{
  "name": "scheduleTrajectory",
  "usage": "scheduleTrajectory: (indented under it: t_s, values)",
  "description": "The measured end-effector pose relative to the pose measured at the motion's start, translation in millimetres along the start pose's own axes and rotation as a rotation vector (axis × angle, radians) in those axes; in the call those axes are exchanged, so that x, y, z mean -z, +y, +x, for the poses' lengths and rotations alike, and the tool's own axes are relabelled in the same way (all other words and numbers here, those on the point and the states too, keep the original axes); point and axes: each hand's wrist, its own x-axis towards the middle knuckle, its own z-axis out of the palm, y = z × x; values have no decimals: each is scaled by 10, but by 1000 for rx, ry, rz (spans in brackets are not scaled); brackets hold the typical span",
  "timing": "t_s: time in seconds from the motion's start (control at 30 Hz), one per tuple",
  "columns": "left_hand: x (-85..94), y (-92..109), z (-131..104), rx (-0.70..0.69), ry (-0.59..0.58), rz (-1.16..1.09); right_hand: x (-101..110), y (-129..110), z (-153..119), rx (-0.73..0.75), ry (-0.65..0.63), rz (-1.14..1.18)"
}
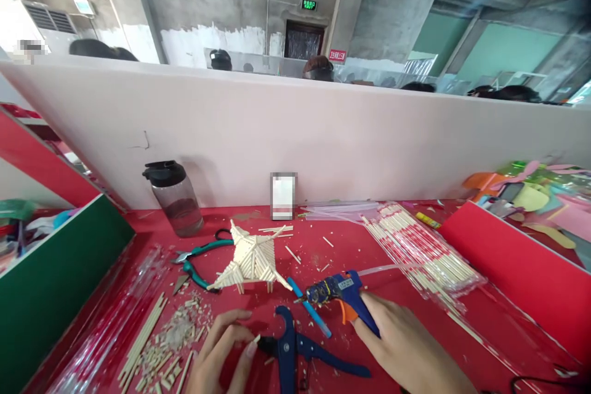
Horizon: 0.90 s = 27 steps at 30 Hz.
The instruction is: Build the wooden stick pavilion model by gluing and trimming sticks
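Note:
My right hand (pixel 397 332) is closed around the handle of a blue hot glue gun (pixel 348 289) with an orange trigger, its nozzle pointing left. At the lower middle, my left hand (pixel 226 345) pinches a short piece of wooden stick (pixel 257 339) between thumb and fingers. Just to the right of those fingertips lies a dark blue pipe cutter (pixel 287 345). Beyond both hands stands a small model (pixel 253 257) built of pale wooden sticks, with a peaked roof and pointed corners. A blue pen-like tool (pixel 310 309) lies beneath the glue gun's nozzle.
Green-handled pliers (pixel 198 250) lie behind the model, near a water bottle (pixel 174 197). Cut stick bits (pixel 161 345) are heaped at left. Bagged sticks (pixel 425 252) lie at right. A white partition (pixel 323 141) closes off the back; green (pixel 69 295) and red (pixel 517 277) panels flank the table.

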Motion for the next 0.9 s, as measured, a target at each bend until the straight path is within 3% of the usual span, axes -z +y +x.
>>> scheduleTrajectory:
  t_s: [0.1,0.23,0.43,0.63,0.73,0.9]
  values:
    - [21,79,-12,28,11,-39,-84,-165,23,53,30,-166]
    - [41,174,-3,79,29,-208,-185,-353,75,11,57,-335]
    - [-43,290,89,225,21,-509,-259,-450,255,-37,98,-348]
    - [-210,237,261,282,-26,-638,-192,-491,310,-9,59,-356]
    - [-262,193,353,324,-24,-659,-47,-642,254,81,55,-347]
    - [-321,134,452,395,-52,-727,90,-1003,177,446,-26,-143]
